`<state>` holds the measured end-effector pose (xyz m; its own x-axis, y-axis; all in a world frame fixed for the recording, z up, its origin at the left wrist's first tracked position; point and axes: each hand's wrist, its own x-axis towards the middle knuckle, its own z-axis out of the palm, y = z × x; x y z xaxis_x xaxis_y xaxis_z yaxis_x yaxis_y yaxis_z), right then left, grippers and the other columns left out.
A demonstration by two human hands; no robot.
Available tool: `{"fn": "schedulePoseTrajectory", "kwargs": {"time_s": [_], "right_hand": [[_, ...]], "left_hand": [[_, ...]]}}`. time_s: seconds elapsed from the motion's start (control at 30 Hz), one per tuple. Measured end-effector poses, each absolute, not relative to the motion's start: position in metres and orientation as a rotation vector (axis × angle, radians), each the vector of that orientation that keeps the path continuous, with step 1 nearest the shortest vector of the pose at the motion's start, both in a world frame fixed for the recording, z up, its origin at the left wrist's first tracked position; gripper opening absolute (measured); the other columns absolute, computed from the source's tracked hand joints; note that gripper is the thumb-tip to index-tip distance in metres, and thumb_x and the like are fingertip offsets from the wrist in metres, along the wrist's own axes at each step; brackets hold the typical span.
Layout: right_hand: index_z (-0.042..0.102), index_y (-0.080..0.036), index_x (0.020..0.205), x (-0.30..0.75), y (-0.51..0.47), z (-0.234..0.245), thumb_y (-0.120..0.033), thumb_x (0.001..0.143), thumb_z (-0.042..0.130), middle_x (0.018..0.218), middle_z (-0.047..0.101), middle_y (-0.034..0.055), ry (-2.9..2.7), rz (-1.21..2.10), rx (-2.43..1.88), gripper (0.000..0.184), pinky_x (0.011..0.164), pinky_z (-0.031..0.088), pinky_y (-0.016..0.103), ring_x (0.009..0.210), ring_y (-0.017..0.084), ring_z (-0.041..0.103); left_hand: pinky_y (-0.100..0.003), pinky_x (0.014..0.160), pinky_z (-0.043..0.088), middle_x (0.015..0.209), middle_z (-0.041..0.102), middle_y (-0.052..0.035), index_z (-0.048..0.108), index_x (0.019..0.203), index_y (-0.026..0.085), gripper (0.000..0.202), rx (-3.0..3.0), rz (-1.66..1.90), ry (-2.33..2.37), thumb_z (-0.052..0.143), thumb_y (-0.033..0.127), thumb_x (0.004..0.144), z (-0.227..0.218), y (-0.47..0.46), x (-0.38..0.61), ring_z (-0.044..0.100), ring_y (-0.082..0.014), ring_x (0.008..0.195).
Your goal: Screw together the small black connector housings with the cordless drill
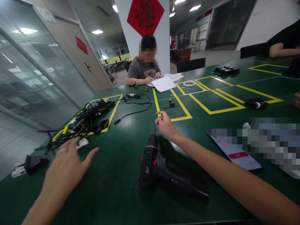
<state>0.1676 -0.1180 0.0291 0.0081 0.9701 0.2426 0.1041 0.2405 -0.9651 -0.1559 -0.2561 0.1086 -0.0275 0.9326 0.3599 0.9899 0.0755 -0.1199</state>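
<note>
Green table bears drill, chuck pointing away; right hand pinches its bit, left hand spread.

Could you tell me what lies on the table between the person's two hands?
In the head view, only the front of the black drill lies between the left hand and right hand; otherwise bare green table.
</note>
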Motion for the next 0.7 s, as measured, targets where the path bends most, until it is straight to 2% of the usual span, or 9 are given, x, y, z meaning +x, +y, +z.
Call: {"fn": "schedulePoseTrajectory", "kwargs": {"time_s": [0.1,0.2,0.3,0.37,0.5,0.7], "right_hand": [[0.041,-0.017,0.121,0.158,-0.13,0.041,-0.013,0.086,0.037,0.074,0.059,-0.0013,-1.361,1.258,-0.986,0.035,0.051,0.045,0.028,0.051,0.013,0.05],[0.044,-0.018,0.119,0.153,-0.144,0.051,-0.014,0.084,0.044,0.079,0.067,0.0021,-1.336,1.517,-0.84,0.035,0.058,0.052,0.031,0.061,0.016,0.062],[0.053,-0.02,0.102,0.155,-0.148,0.053,-0.006,0.073,0.048,0.079,0.066,-0.0001,-1.219,1.777,-0.59,0.032,0.065,0.053,0.029,0.072,0.017,0.066],[0.056,-0.02,0.094,0.158,-0.145,0.05,0.0,0.063,0.046,0.08,0.065,-0.0021,-1.137,1.827,-0.526,0.038,0.067,0.052,0.026,0.073,0.014,0.065],[0.053,-0.02,0.112,0.165,-0.135,0.043,0.004,0.055,0.044,0.089,0.069,-0.0007,-0.915,1.896,-0.616,0.062,0.065,0.052,0.026,0.074,0.015,0.065],[0.05,-0.02,0.118,0.161,-0.132,0.039,0.005,0.055,0.049,0.093,0.069,-0.0004,-0.92,1.962,-0.57,0.067,0.061,0.052,0.025,0.073,0.015,0.065]], "left_hand": [[-0.051,0.108,0.042,0.143,0.046,-0.0166,0.039,0.138,0.016,0.063,-2.275,-0.374,-1.758,0.051,0.054,0.089,0.11,-0.234,-0.08,0.049,-0.0339,0.13],[-0.049,0.11,0.042,0.146,0.044,-0.012,0.039,0.138,0.023,0.056,-2.596,-0.471,-1.424,0.059,0.038,0.088,0.102,-0.213,-0.021,0.045,-0.0287,0.134],[-0.045,0.107,0.046,0.141,0.048,-0.0104,0.043,0.135,0.023,0.053,-2.766,-0.553,-1.268,0.062,0.02,0.085,0.093,-0.193,0.012,0.05,-0.026,0.129],[-0.043,0.103,0.049,0.133,0.054,-0.0094,0.048,0.13,0.022,0.048,-2.811,-0.611,-1.254,0.058,0.012,0.084,0.088,-0.182,0.022,0.055,-0.0243,0.122],[-0.042,0.096,0.053,0.123,0.06,-0.008,0.055,0.122,0.021,0.04,-2.887,-0.588,-1.242,0.058,0.01,0.084,0.083,-0.167,0.023,0.06,-0.0233,0.111],[-0.041,0.092,0.054,0.118,0.06,-0.0085,0.059,0.116,0.02,0.03,-2.883,-0.608,-1.255,0.053,0.012,0.088,0.077,-0.162,0.015,0.061,-0.0219,0.105]]}}
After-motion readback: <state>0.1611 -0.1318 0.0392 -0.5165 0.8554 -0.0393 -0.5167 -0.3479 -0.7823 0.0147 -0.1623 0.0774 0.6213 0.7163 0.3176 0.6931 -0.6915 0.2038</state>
